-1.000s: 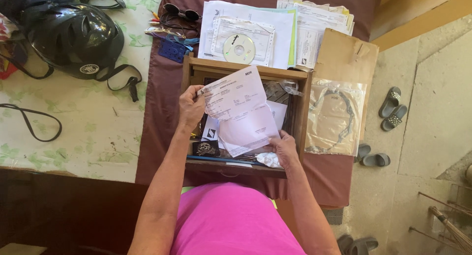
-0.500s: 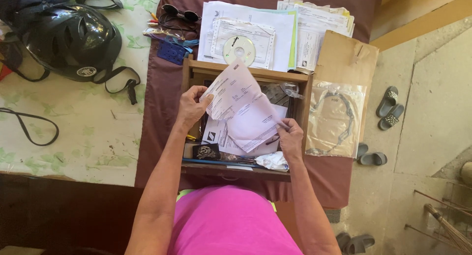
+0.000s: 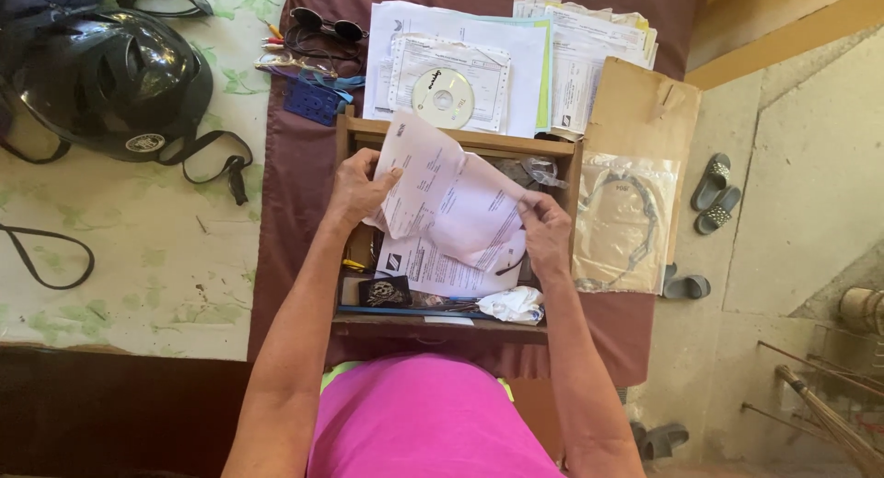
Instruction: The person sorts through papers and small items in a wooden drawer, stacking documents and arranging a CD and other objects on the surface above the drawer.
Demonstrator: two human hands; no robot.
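A white printed sheet of paper point(image 3: 449, 194), bent in the middle, hangs over an open wooden drawer point(image 3: 350, 156). My left hand point(image 3: 357, 188) pinches its left edge. Its right edge is gripped by my right hand point(image 3: 543, 227). Inside the drawer lie more printed papers point(image 3: 433, 268), a small black card with a skull design point(image 3: 385, 291) and a crumpled white wrapper point(image 3: 512, 304).
Stacked papers with a disc point(image 3: 443, 98) lie behind the drawer on a maroon cloth point(image 3: 295, 202). A brown envelope point(image 3: 643, 100) and a clear plastic bag point(image 3: 626, 220) sit right. A black helmet point(image 3: 101, 77) and sunglasses point(image 3: 322, 22) lie left. Slippers point(image 3: 711, 194) rest on the floor.
My right hand has risen from the sheet's lower corner to its right edge, folding the paper upward. My left hand kept hold of the left edge.
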